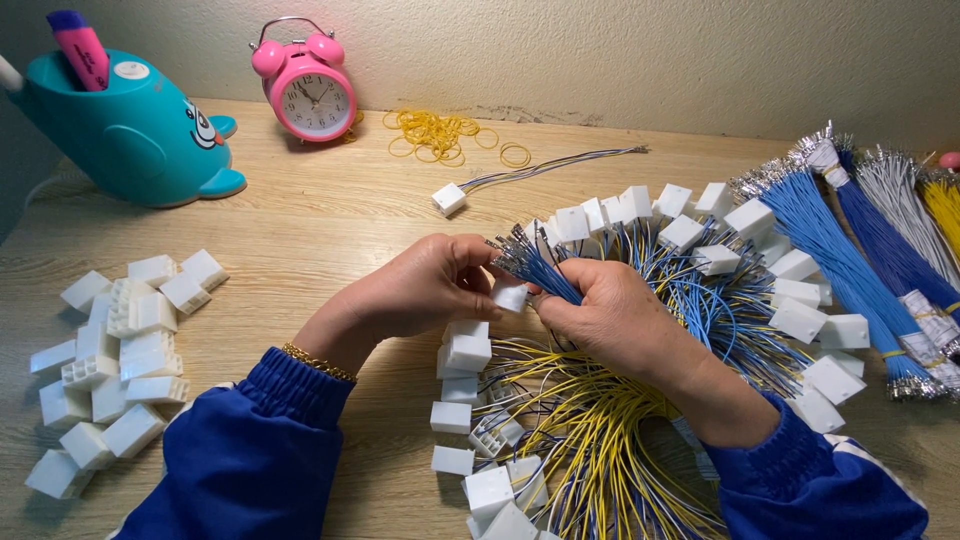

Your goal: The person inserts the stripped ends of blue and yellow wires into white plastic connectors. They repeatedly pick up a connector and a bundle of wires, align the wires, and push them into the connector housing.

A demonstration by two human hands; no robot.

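Plug [510,296] pinched between both hands, at the grip's centre. Left hand [420,288] steadies it with thumb and fingertips. Right hand [610,315] is closed round a blue wire bundle [535,262], tips fanned just above the plug. Step looks like wire loading; which slot is hidden. Next calls for one tip lined up. Wired plugs [700,235] lie beyond the right hand, empty housings [120,350] well left.
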